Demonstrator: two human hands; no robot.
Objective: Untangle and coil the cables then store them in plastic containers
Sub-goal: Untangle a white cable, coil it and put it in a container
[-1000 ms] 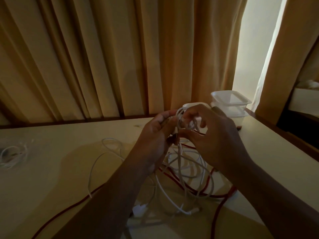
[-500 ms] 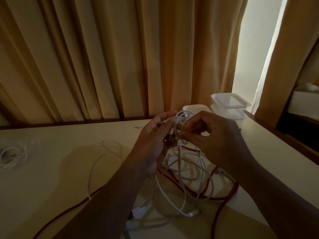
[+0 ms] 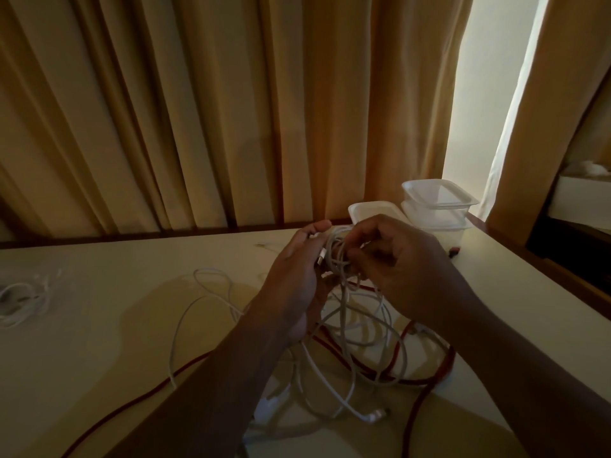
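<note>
white cables | red cable | containers seemingly clear | curtain tan | table cream

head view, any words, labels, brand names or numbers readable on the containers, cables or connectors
No text can be read anywhere in this view.
Stacked clear plastic containers: no label shows.
Tangled white cables, gripped by the left hand and the right hand: connectors too small and dim to show any mark.
Dark red cable: no print shows.

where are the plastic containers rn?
Head view, far right of the table: plastic containers stacked against the curtain, just behind the right hand.
</note>
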